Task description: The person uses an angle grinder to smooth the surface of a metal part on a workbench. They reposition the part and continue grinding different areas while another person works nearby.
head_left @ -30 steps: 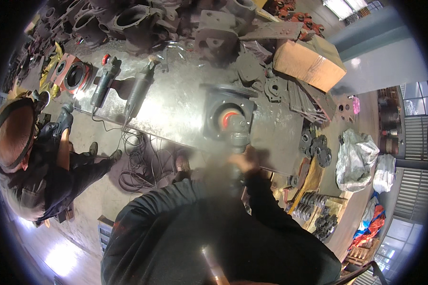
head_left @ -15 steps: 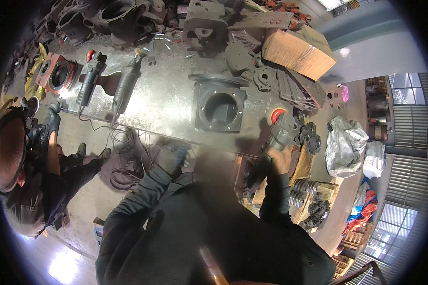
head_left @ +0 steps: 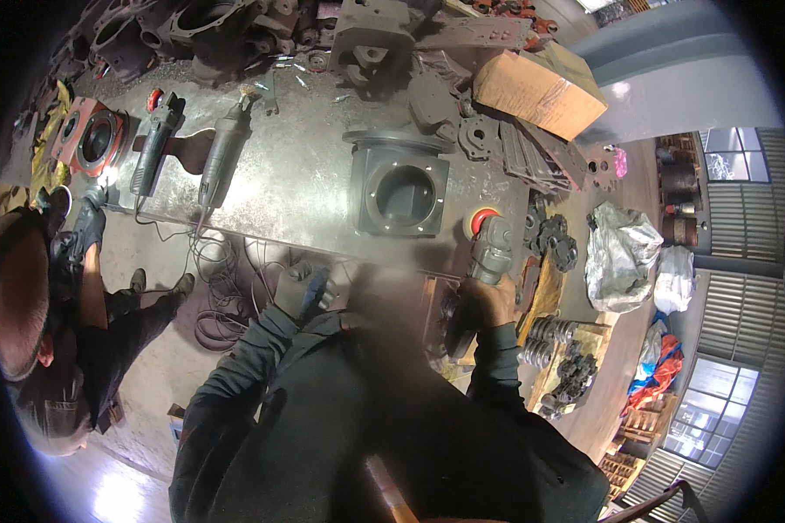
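Observation:
My right hand (head_left: pixel 490 295) grips a grey angle grinder (head_left: pixel 490 248) with a red disc at its head, held at the right end of the steel workbench (head_left: pixel 296 183). My gloved left hand (head_left: pixel 302 288) hangs free below the bench's near edge, fingers apart, holding nothing. A dark cast housing (head_left: pixel 399 187) with a square flange and a round bore stands on the bench just left of the grinder.
Two more grinders (head_left: pixel 222 157) lie on the bench at left, with cables (head_left: pixel 227 288) hanging to the floor. A person (head_left: pixel 52 305) in gloves stands at left. A cardboard box (head_left: pixel 536 87), dark castings (head_left: pixel 371 35) and stacked metal parts (head_left: pixel 558 349) crowd the back and right.
The grinder has gone from over the housing's bore to the bench's right end, in my right hand. My left hand has dropped lower and opened.

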A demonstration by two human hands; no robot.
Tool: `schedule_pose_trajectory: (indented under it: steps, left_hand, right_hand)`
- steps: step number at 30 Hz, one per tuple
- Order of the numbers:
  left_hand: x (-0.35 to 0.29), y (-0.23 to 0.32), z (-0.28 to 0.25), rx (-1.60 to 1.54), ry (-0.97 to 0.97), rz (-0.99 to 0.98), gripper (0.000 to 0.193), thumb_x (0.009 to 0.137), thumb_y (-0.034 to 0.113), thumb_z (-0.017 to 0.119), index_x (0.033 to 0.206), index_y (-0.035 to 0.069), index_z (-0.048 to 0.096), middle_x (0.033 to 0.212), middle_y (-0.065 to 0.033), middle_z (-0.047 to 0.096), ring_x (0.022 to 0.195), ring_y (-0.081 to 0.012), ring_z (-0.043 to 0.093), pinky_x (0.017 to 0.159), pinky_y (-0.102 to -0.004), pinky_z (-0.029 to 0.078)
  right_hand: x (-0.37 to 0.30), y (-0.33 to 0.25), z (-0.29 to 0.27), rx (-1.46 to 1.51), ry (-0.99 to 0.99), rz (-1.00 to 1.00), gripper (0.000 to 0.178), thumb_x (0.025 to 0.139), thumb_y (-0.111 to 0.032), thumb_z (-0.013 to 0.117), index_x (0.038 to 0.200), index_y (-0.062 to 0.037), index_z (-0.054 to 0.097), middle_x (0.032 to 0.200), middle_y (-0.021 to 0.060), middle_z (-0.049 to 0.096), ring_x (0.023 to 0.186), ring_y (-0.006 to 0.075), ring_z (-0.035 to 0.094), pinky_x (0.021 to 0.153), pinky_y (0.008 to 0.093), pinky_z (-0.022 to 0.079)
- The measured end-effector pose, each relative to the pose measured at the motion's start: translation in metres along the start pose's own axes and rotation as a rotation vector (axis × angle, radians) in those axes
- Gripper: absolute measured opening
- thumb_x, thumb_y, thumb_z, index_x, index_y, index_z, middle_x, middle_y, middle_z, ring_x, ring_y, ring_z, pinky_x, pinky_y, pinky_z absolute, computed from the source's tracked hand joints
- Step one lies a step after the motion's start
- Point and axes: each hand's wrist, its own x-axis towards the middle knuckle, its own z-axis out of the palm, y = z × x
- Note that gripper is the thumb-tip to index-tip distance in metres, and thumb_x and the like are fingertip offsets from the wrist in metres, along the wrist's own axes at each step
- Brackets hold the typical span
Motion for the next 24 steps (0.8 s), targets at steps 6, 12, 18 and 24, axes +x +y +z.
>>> schedule_pose_trajectory:
  steps: [6,12,18,24]
  left_hand:
    - [-0.015,0.0,0.01,0.276,0.059,0.191,0.023,0.102,0.016,0.065,0.082,0.004,0.063,0.07,-0.0092,0.064,0.052,-0.0141,0.059,0.044,-0.0261,0.046]
    - [-0.001,-0.013,0.009,0.437,0.089,0.285,0.018,0.102,0.016,0.063,0.095,0.0,0.066,0.072,-0.0103,0.067,0.053,-0.0169,0.063,0.044,-0.029,0.05]
    - [0.024,-0.037,-0.013,0.529,0.003,0.302,0.023,0.104,0.012,0.057,0.114,-0.005,0.068,0.08,-0.0103,0.071,0.061,-0.0175,0.069,0.051,-0.0316,0.056]
    - [0.055,-0.062,-0.051,0.362,-0.001,0.078,0.034,0.1,0.012,0.055,0.129,-0.004,0.06,0.1,-0.017,0.073,0.083,-0.0249,0.072,0.07,-0.0357,0.061]
  right_hand:
    - [0.0,0.013,-0.003,0.277,-0.099,0.252,0.037,0.071,-0.008,0.077,0.106,-0.0024,0.068,0.088,0.0055,0.069,0.074,0.0187,0.067,0.068,0.0338,0.056]
    - [0.024,0.015,-0.003,0.181,-0.071,0.032,0.042,0.069,-0.015,0.079,0.107,-0.0022,0.067,0.091,0.0056,0.068,0.08,0.0177,0.065,0.073,0.0351,0.054]
    - [0.031,0.015,-0.023,0.132,-0.37,-0.194,0.037,0.069,-0.017,0.079,0.101,-0.0034,0.064,0.087,0.0032,0.064,0.077,0.0171,0.059,0.073,0.0357,0.05]
    - [0.052,0.035,-0.015,0.397,-0.645,0.069,0.033,0.071,-0.011,0.076,0.101,-0.005,0.063,0.09,-0.0013,0.061,0.085,0.0142,0.057,0.08,0.032,0.047]
